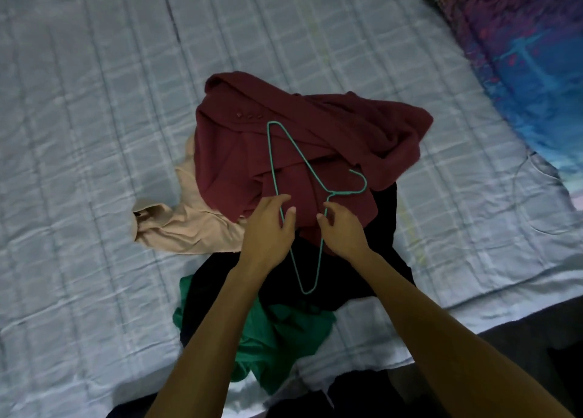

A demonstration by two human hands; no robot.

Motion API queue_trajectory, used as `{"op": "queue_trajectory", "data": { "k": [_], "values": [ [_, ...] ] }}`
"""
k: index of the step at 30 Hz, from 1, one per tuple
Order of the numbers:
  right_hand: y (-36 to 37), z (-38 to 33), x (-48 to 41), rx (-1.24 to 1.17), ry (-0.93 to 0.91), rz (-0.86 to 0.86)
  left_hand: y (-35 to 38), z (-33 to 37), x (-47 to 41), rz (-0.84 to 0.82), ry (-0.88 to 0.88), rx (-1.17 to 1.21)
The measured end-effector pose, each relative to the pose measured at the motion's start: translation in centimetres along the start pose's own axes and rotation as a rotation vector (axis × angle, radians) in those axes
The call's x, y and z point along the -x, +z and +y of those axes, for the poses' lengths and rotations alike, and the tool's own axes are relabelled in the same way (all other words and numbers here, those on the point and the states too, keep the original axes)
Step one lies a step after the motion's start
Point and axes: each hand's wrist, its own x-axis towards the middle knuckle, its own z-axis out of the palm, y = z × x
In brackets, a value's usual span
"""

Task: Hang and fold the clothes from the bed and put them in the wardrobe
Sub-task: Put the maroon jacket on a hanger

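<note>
A pile of clothes lies on the bed: a maroon garment (315, 133) on top, a beige one (186, 225) sticking out to the left, a black one (388, 234) underneath and a green one (280, 338) nearest me. Over the pile I hold a thin green wire hanger (285, 152), its hook pointing right. My left hand (268, 231) pinches the hanger's long bottom wire. My right hand (342, 228) pinches the wire just below the hook's neck.
The bed (94, 133) has a pale grey-blue quilted cover that spreads wide to the left and behind the pile. A dark patterned blue and purple pillow (520, 54) lies at the upper right. The bed's edge and dark floor (536, 338) show at the lower right.
</note>
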Motion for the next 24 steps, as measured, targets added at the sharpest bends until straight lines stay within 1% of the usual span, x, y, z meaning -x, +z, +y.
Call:
{"op": "queue_trajectory", "data": {
  "k": [2,5,6,10,12,14,16,20,22,24],
  "values": [
    [1.1,0.6,-1.8,-0.083,0.149,0.030,1.0,-1.0,-1.4,-0.030,-0.006,0.001],
    [2.5,1.1,-4.5,-0.249,0.303,0.123,1.9,-2.3,-3.1,-0.067,-0.008,0.010],
    [2.8,0.9,-5.4,-0.323,0.351,0.156,2.0,-2.7,-3.7,-0.067,-0.009,0.011],
    [3.9,0.0,-8.7,-0.728,0.637,0.231,1.8,-4.2,-6.2,-0.029,-0.007,0.025],
    [4.1,-0.4,-9.8,-0.832,0.697,0.267,1.5,-5.0,-7.3,-0.007,-0.011,0.037],
    [3.9,-1.7,-10.0,-0.881,0.701,0.281,1.1,-5.6,-8.2,0.011,-0.010,0.047],
    [3.3,-3.4,-9.4,-0.867,0.670,0.322,0.6,-5.7,-9.1,0.041,-0.001,0.054],
    [1.9,-5.4,-7.8,-0.739,0.421,0.507,-0.3,-4.4,-11.5,0.128,0.020,0.093],
    [0.5,-5.5,-7.4,-0.784,0.353,0.581,-0.4,-3.3,-13.0,0.124,0.043,0.089],
    [-1.6,-5.4,-7.3,-0.897,0.362,0.653,0.0,-2.0,-14.7,0.081,0.065,0.043]
  ]
}}
